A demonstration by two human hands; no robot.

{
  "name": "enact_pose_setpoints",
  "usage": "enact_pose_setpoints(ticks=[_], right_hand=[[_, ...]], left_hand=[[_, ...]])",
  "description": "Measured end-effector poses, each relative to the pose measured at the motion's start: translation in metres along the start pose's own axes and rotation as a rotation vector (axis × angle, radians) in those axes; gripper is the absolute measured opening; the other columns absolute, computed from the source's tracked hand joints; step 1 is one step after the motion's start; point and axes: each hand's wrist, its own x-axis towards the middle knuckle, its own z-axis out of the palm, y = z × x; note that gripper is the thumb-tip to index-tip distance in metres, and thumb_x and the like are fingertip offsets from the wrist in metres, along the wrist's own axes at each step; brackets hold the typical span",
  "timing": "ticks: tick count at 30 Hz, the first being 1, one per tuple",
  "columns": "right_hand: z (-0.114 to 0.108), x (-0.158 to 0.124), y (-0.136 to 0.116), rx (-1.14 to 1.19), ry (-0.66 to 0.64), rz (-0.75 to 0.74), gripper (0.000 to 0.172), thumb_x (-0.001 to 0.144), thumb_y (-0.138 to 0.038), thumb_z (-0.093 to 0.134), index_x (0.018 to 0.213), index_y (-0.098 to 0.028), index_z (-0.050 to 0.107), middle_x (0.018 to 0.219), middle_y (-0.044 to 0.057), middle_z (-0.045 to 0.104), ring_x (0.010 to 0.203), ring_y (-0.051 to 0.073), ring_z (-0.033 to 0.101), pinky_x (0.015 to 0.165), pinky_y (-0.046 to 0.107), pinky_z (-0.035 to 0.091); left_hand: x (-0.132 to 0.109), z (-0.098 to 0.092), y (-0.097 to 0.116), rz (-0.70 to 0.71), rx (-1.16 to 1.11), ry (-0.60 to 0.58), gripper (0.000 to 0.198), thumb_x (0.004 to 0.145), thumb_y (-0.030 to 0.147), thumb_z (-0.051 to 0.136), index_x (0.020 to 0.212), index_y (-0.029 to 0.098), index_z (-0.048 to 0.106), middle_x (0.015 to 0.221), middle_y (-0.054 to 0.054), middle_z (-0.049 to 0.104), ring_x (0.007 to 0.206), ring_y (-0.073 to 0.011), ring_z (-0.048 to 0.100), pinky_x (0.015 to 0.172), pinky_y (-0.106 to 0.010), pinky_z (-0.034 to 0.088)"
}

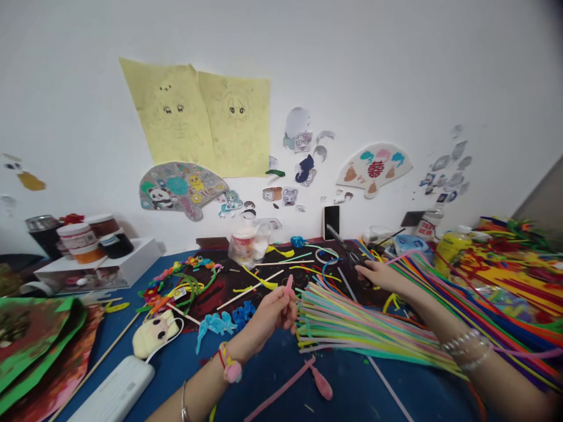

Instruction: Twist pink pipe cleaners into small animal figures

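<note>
My left hand [273, 310] is closed in a pinch on a short pink pipe cleaner piece [288, 285], held upright above the blue table [352, 387]. My right hand [379, 274] reaches forward and rests on black scissors [347, 249] lying on the dark mat; its fingers curl over the handles. Between the hands lies a fanned bundle of pastel pipe cleaners [352, 319]. A long pink pipe cleaner [290, 384] and a small pink shaped piece [323, 384] lie on the table in front of me.
Bright pipe cleaners [484, 293] pile up at right beside a yellow bottle [448, 246]. Paint jars [88, 237] stand on a white box at left. A plush toy [153, 334], white case [114, 392], wooden sticks, a phone [331, 221] and a plastic tub [246, 243] lie around.
</note>
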Motion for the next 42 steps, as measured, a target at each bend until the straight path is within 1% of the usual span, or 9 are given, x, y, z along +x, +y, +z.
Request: enact_pose_setpoints(ticks=[6, 11, 15, 17, 20, 27, 32, 38, 42], right_hand=[[0.013, 0.008, 0.009, -0.236, 0.039, 0.121, 0.026, 0.087, -0.029, 0.053, 0.106, -0.012, 0.055, 0.103, 0.007, 0.058, 0.087, 0.017, 0.059, 0.076, 0.036, 0.050], [0.023, -0.009, -0.031, -0.170, 0.089, -0.040, 0.027, 0.087, -0.030, 0.050, 0.083, -0.007, 0.064, 0.090, 0.015, 0.063, 0.087, 0.024, 0.059, 0.072, 0.034, 0.046], [0.043, -0.046, -0.074, 0.062, -0.040, -0.257, 0.043, 0.085, -0.048, 0.042, 0.074, -0.015, 0.068, 0.073, 0.003, 0.065, 0.068, 0.015, 0.059, 0.057, 0.022, 0.043], [0.056, -0.066, -0.091, 0.487, -0.236, -0.358, 0.043, 0.083, -0.049, 0.045, 0.072, -0.013, 0.067, 0.066, 0.002, 0.062, 0.059, 0.013, 0.055, 0.051, 0.022, 0.040], [0.070, -0.084, -0.103, 0.850, -0.249, -0.358, 0.035, 0.077, -0.045, 0.056, 0.063, -0.014, 0.064, 0.058, 0.000, 0.057, 0.055, 0.011, 0.049, 0.052, 0.023, 0.038], [0.087, -0.085, -0.094, 1.143, -0.214, -0.207, 0.032, 0.075, -0.044, 0.059, 0.070, -0.013, 0.068, 0.068, 0.003, 0.063, 0.060, 0.012, 0.053, 0.059, 0.025, 0.043], [0.090, -0.081, -0.088, 1.119, -0.214, -0.179, 0.030, 0.074, -0.043, 0.060, 0.070, -0.015, 0.069, 0.067, 0.003, 0.064, 0.057, 0.011, 0.052, 0.057, 0.025, 0.043], [0.071, -0.067, -0.071, 0.899, -0.369, -0.304, 0.030, 0.070, -0.043, 0.065, 0.071, -0.013, 0.070, 0.059, 0.001, 0.063, 0.052, 0.010, 0.051, 0.052, 0.022, 0.041], [0.060, -0.067, -0.066, 0.563, -0.215, -0.526, 0.024, 0.076, -0.038, 0.062, 0.072, -0.016, 0.070, 0.064, 0.001, 0.064, 0.058, 0.013, 0.054, 0.055, 0.023, 0.041]], left_hand=[[-0.003, 0.004, -0.004, -0.083, -0.165, -0.077, 0.016, 0.085, 0.031, 0.047, 0.081, 0.015, 0.046, 0.068, -0.002, 0.056, 0.045, -0.0075, 0.046, 0.051, -0.023, 0.043], [-0.006, 0.009, -0.006, -0.133, -0.167, -0.133, 0.019, 0.086, 0.034, 0.048, 0.085, 0.016, 0.044, 0.069, -0.002, 0.058, 0.046, -0.0083, 0.051, 0.051, -0.023, 0.044], [-0.006, 0.012, -0.013, -0.149, -0.173, -0.166, 0.019, 0.087, 0.035, 0.046, 0.085, 0.016, 0.044, 0.069, -0.002, 0.059, 0.045, -0.0077, 0.051, 0.053, -0.025, 0.047], [-0.004, 0.013, -0.020, -0.141, -0.140, -0.152, 0.022, 0.086, 0.038, 0.047, 0.084, 0.016, 0.043, 0.067, -0.002, 0.058, 0.043, -0.0073, 0.051, 0.051, -0.024, 0.047], [-0.002, 0.015, -0.029, -0.132, -0.048, -0.116, 0.031, 0.083, 0.046, 0.049, 0.085, 0.016, 0.042, 0.064, -0.001, 0.058, 0.039, -0.0072, 0.050, 0.043, -0.021, 0.043], [-0.002, 0.018, -0.037, -0.104, 0.124, -0.011, 0.040, 0.081, 0.056, 0.043, 0.081, 0.016, 0.042, 0.063, 0.001, 0.057, 0.035, -0.0071, 0.049, 0.039, -0.020, 0.038], [-0.003, 0.017, -0.042, -0.126, 0.170, -0.003, 0.037, 0.083, 0.054, 0.039, 0.083, 0.017, 0.042, 0.065, 0.000, 0.058, 0.036, -0.0086, 0.050, 0.040, -0.021, 0.036], [-0.011, 0.018, -0.034, -0.042, 0.487, 0.002, 0.029, 0.092, 0.036, 0.028, 0.084, 0.017, 0.049, 0.069, -0.001, 0.059, 0.052, -0.0117, 0.057, 0.056, -0.025, 0.044], [-0.014, 0.016, -0.027, 0.006, 0.661, -0.082, 0.029, 0.092, 0.025, 0.025, 0.099, 0.017, 0.052, 0.074, -0.003, 0.062, 0.062, -0.0145, 0.062, 0.062, -0.025, 0.045]])
